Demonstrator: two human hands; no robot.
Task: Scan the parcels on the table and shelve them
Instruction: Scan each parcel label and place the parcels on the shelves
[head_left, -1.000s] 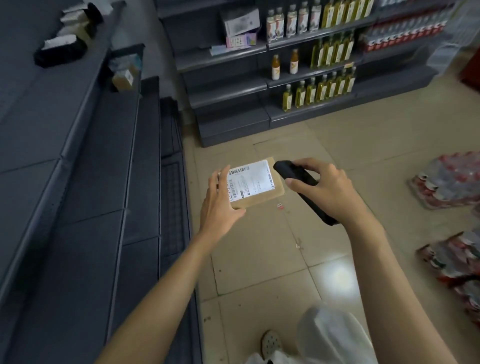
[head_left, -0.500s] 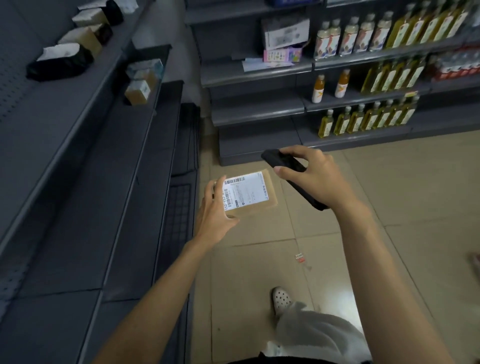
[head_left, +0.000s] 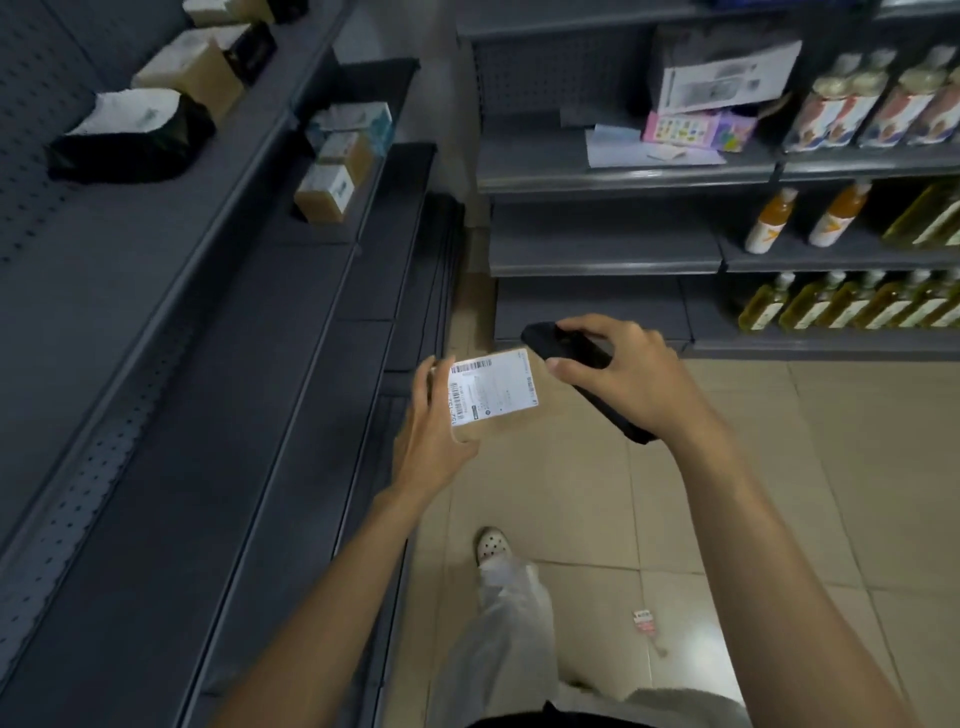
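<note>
Parcel (head_left: 500, 418) and reader are brought together in front of us, over the tiled floor (head_left: 779, 493); no table is in view. We hold the small brown box with its white label (head_left: 488, 387) turned up toward our eyes and toward the scanner (head_left: 549, 343). That, we judge, explains the whole arrangement: our left hand (head_left: 428, 434) takes the box only by its left edge, so the barcodes along the label's top and left margins lie almost wholly uncovered. That hand is closed round the parcel, with the thumb hooked at the near corner and the fingers wrapped behind the far side. The wrist is cocked so that the labelled face tilts toward the device. Our right hand (head_left: 631, 387) is clasped round the dark handheld scanner, with the fingers arched over its top and the thumb laid along its near side. The scanner's front end sits just beside the parcel's upper right corner, and its body slants back and down past our wrist. Whether device and box touch we cannot tell. Both forearms reach forward and converge, the left from lower down and the right coming across from the outside. Grey shelving (head_left: 260, 322) runs along our left, with a black-wrapped parcel (head_left: 130, 140) and small cardboard boxes (head_left: 327, 189) lying on its upper levels. We therefore judge the scan to be the step in hand, and setting this box among those the step after it.
</note>
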